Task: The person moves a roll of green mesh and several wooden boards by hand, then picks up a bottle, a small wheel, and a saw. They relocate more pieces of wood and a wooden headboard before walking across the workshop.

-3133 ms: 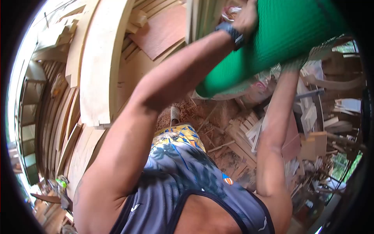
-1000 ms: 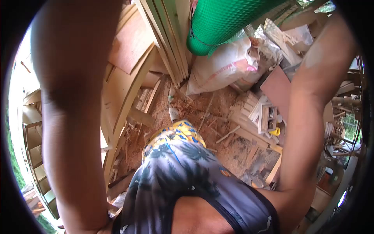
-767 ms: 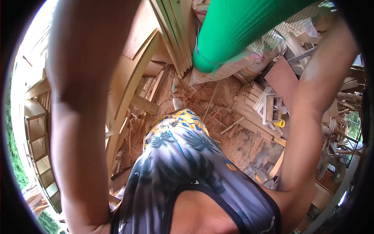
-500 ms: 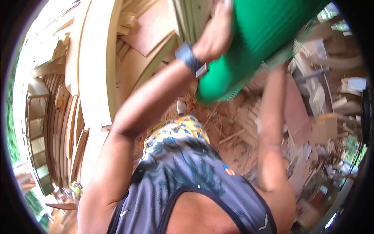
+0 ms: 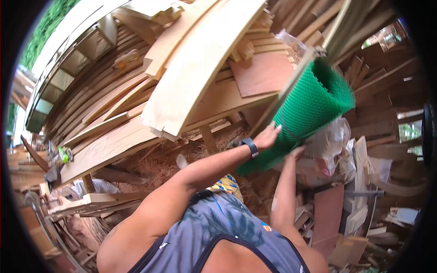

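A roll of green plastic mesh (image 5: 306, 107) leans at a slant in front of me, its hollow end facing up and away. My left hand (image 5: 267, 138), below a dark wristwatch (image 5: 250, 147), presses against the roll's left side with its fingers stretched along it. At the lower right side, my right hand (image 5: 295, 154) grips the roll; its fingertips are partly hidden behind the mesh. A thin dark band circles the roll near my left hand. Close along its left side runs a narrow wooden strip (image 5: 291, 88).
Long pale boards (image 5: 200, 59) are stacked on a wooden bench at left, with a reddish plywood piece (image 5: 261, 73) beside them. A clear plastic bag (image 5: 330, 141) sits right of the roll. Timber offcuts and a brown panel (image 5: 328, 214) lie at right; sawdust covers the ground.
The green mesh roll has moved away from me and lower, with both hands on it. My view has turned, so the bench now spreads across the upper left.
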Available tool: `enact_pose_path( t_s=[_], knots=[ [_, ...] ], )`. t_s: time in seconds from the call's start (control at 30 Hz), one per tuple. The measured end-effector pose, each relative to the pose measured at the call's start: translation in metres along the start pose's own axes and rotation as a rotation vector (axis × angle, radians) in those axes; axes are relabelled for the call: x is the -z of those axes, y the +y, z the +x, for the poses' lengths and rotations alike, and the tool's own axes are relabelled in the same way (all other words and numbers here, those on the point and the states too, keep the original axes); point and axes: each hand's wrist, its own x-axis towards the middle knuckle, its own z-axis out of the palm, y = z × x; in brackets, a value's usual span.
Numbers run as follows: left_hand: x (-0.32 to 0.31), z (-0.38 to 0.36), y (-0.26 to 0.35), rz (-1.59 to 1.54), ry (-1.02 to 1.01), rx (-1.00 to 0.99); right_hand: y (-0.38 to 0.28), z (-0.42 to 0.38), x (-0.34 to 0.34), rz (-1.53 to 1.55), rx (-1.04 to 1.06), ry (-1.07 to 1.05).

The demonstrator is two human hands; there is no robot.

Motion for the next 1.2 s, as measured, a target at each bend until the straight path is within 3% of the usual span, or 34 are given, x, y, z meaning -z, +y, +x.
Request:
enact_pose_path(
  t_s=[0.03, 0.1, 0.13, 0.2, 0.23, 0.3, 0.4, 0.47, 0.57, 0.67, 0.7, 0.77, 0.83, 0.87, 0.93, 0.97, 1.03, 1.1, 1.2],
  knots=[
    [0.002, -0.007, 0.008, 0.04, -0.005, -0.033, -0.003, 0.002, 0.0, 0.055, -0.044, -0.062],
    [0.005, -0.023, 0.02, 0.008, -0.082, -0.032, -0.037, -0.038, -0.037, -0.072, 0.008, 0.151],
    [0.009, -0.035, 0.028, 0.011, -0.117, -0.049, -0.055, -0.058, -0.055, -0.071, 0.01, 0.131],
    [0.018, -0.06, 0.041, 0.124, -0.107, -0.14, -0.078, -0.086, -0.08, -0.245, 0.154, 0.3],
    [0.026, -0.076, 0.048, 0.195, -0.11, -0.172, -0.078, -0.082, -0.079, -0.237, 0.162, 0.294],
    [0.052, -0.125, 0.083, 0.215, -0.155, -0.254, -0.082, -0.068, -0.068, -0.519, 0.476, 0.246],
    [0.114, -0.205, 0.115, 0.015, -0.246, -0.181, -0.087, -0.074, -0.098, -0.487, 0.515, 0.163],
    [0.165, -0.246, 0.101, -0.071, -0.161, -0.165, -0.084, -0.068, -0.111, -0.448, 0.524, 0.131],
    [0.243, -0.305, 0.087, -0.239, 0.258, -0.077, -0.085, -0.069, -0.125, -0.414, 0.492, 0.17],
    [0.31, -0.323, 0.053, -0.045, 0.735, -0.242, -0.099, -0.115, -0.158, -0.717, 0.919, 0.288],
    [0.329, -0.323, 0.039, -0.013, 0.813, -0.253, -0.096, -0.143, -0.179, -0.717, 0.924, 0.304],
    [0.355, -0.321, 0.027, -0.075, 0.82, -0.197, -0.077, -0.19, -0.219, -0.862, 1.168, 0.256],
    [0.367, -0.315, 0.023, -0.118, 0.742, -0.138, -0.037, -0.236, -0.25, -0.721, 0.881, -0.093],
    [0.37, -0.309, 0.021, -0.107, 0.73, -0.126, -0.006, -0.25, -0.256, -0.56, 0.611, -0.293],
    [0.376, -0.298, 0.025, -0.14, 0.64, -0.064, 0.036, -0.284, -0.259, -0.52, 0.108, -0.556],
    [0.378, -0.291, 0.029, -0.158, 0.592, -0.033, 0.047, -0.299, -0.255, -0.525, -0.1, -0.563],
    [0.383, -0.275, 0.032, -0.149, 0.534, -0.019, 0.061, -0.313, -0.261, -0.433, -0.275, -0.588],
    [0.391, -0.256, 0.041, -0.027, 0.565, -0.124, 0.076, -0.304, -0.266, -0.312, -0.231, -0.65],
    [0.424, -0.218, 0.059, 0.309, 0.804, -0.348, 0.076, -0.29, -0.281, -0.11, -0.367, -0.711]
  ],
)
